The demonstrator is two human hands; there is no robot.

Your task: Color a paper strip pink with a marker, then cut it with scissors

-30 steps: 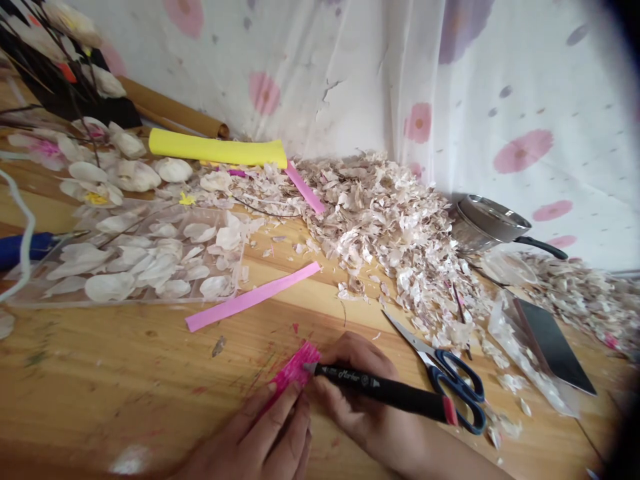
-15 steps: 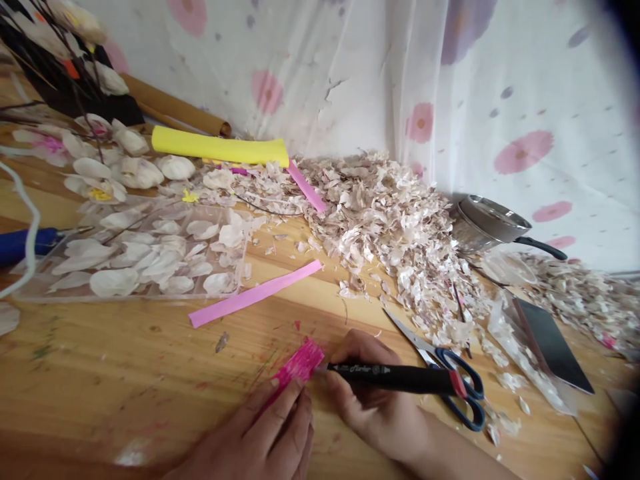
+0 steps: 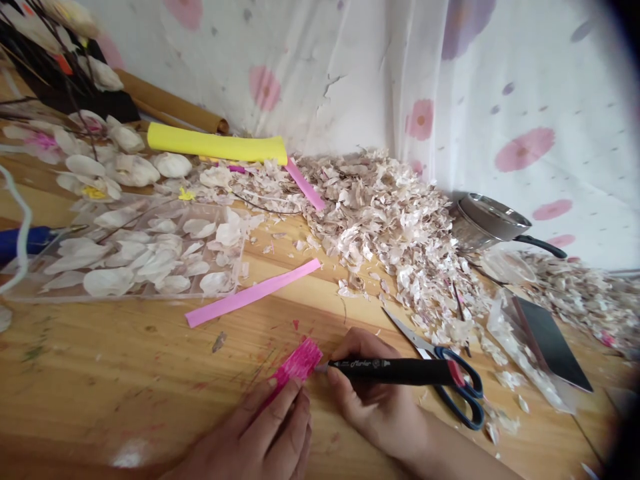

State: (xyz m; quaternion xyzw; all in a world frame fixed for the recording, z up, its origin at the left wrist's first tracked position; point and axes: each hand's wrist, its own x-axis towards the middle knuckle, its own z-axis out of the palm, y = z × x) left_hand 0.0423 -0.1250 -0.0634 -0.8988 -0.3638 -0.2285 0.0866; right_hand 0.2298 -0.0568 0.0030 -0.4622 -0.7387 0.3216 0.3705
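My left hand pins a short strip of pink crepe paper to the wooden table, its fingers lying over the strip's lower part. My right hand grips a black marker, whose tip meets the strip's right end. Blue-handled scissors lie just beyond my right hand, partly under the marker's rear end. A longer pink paper strip lies farther up the table, apart from both hands.
A plastic tray holds white petals by a blue glue gun. A large heap of paper scraps spreads behind. A yellow foam roll, steel saucepan and dark flat slab stand around it, before a flowered curtain.
The marker has swung from a downward slant to nearly level, its rear end rising over the scissors. Its tip stays at the pink strip's end, and my left hand stays in place.
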